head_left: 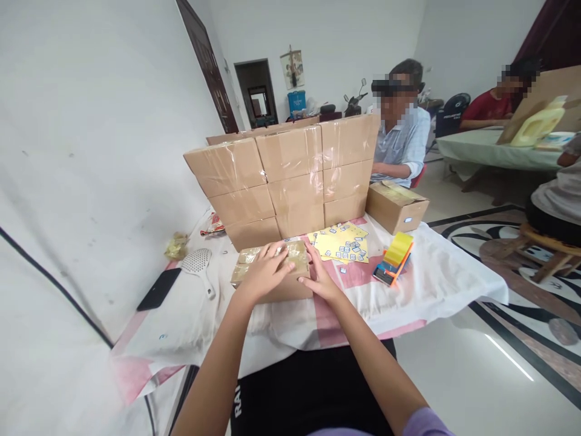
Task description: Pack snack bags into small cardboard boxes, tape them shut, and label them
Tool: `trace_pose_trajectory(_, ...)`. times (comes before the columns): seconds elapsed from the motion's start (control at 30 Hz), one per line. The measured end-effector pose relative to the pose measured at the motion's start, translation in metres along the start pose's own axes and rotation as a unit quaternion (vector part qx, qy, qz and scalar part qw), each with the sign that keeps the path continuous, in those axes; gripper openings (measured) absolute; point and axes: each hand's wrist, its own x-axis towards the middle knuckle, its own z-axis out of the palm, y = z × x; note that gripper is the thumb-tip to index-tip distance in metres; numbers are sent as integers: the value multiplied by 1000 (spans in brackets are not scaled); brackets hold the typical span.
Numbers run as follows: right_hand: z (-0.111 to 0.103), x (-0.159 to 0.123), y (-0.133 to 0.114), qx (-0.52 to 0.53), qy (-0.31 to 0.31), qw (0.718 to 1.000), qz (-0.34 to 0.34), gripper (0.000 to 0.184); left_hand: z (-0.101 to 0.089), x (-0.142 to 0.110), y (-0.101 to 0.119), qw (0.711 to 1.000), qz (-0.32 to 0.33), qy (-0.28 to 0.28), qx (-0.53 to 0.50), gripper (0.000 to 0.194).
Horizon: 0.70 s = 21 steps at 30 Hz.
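A taped cardboard box lies on the cloth-covered table close in front of me. Flat on its top, over the shiny tape, rests my left hand with the fingers spread. My right hand is against the box's right end, thumb and fingers apart. Right of the box stands a tape dispenser with a yellow roll and an orange frame. Between them, yellow sheets carry several small blue-edged stickers.
Stacked cardboard boxes form a wall behind my box. Another box stands at the table's right. On the left lie a white hairbrush and a black phone-like slab. A person sits across the table; others sit at the right.
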Motion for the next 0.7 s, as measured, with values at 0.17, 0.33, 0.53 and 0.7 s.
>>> trace_pose_trajectory(0.17, -43, -53, -21, -188, 164, 968, -10, 72, 2, -12, 5, 994, 3, -98, 44, 95)
trace_pose_trajectory(0.33, -132, -78, -18, -259, 507, 819, 73, 57, 4, -8, 21, 992, -49, -97, 66, 89)
trace_pose_trajectory(0.53, -197, -41, 11, -30, 440, 869, 225, 52, 11, -7, 44, 988, -84, -55, 115, 67)
trace_pose_trajectory(0.7, -192, -34, 23, -13, 367, 900, 235, 51, 19, -9, 46, 988, -84, -35, 126, 65)
